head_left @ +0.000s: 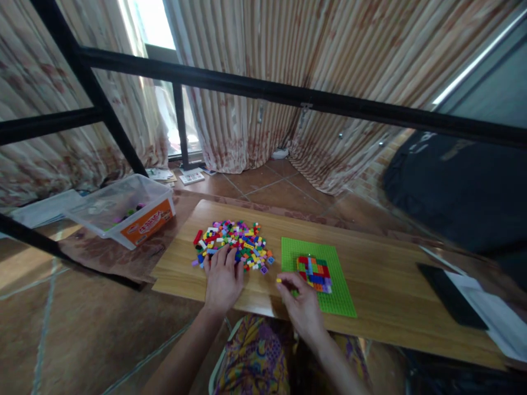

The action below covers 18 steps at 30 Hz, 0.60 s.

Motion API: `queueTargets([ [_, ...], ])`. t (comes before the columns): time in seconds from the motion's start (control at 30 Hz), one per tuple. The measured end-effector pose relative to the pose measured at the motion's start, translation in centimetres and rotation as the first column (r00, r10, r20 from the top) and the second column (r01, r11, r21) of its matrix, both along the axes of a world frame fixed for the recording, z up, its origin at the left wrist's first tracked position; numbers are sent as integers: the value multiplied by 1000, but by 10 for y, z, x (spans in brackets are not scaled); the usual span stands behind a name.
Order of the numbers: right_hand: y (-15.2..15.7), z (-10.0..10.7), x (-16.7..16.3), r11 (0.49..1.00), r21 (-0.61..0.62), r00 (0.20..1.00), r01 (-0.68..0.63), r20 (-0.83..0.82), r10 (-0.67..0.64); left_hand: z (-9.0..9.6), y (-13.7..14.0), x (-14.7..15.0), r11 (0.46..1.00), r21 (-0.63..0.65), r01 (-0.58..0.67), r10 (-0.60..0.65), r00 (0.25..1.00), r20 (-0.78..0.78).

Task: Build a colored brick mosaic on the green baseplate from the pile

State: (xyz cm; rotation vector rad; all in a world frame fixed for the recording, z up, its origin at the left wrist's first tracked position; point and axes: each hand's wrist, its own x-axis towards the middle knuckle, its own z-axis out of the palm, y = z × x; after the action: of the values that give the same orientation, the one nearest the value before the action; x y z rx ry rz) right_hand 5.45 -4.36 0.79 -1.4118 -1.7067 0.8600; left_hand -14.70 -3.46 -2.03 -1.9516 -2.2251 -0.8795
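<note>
My left hand point(224, 277) rests palm down at the near edge of a heap of small multicoloured toy bricks point(249, 241), its fingers apart and its fingertips among the pieces. Between the thumb and forefinger of my right hand point(302, 307) is a small yellow brick point(279, 280), held just left of a green baseplate point(340, 293). On that plate sits a low, roughly square build of red, yellow, blue, green and purple bricks point(319, 269). My right hand partly covers the plate's near left corner and the build's left side.
The bricks and plate lie on a long wooden table point(382, 274). Beyond its left end, a clear plastic box point(135, 211) with an orange label holds some pieces. A dark flat item point(450, 296) and white papers point(494, 312) lie at the right. A black metal rail point(263, 85) crosses above.
</note>
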Motion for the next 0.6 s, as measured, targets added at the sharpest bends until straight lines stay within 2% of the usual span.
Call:
queueTargets([
  [0.17, -24, -16, 44, 983, -43, 979, 180, -91, -183, 2, 2, -1, 1000, 0, 4, -4, 999, -36],
  [0.27, -20, -15, 72, 953, -16, 948, 304, -94, -304, 3, 3, -1, 1000, 3, 3, -3, 998, -68],
  [0.33, -11, -9, 86, 940, 16, 939, 342, -43, -341, 4, 3, -1, 1000, 5, -5, 5, 996, -85],
  [0.47, 10, 1, 102, 951, 105, 950, 289, 90, -299, 4, 4, -1, 1000, 17, -13, 15, 994, -105],
  [0.6, 24, 0, 105, 967, 140, 959, 211, 162, -233, 5, 5, -1, 1000, 24, -11, 14, 994, -109],
])
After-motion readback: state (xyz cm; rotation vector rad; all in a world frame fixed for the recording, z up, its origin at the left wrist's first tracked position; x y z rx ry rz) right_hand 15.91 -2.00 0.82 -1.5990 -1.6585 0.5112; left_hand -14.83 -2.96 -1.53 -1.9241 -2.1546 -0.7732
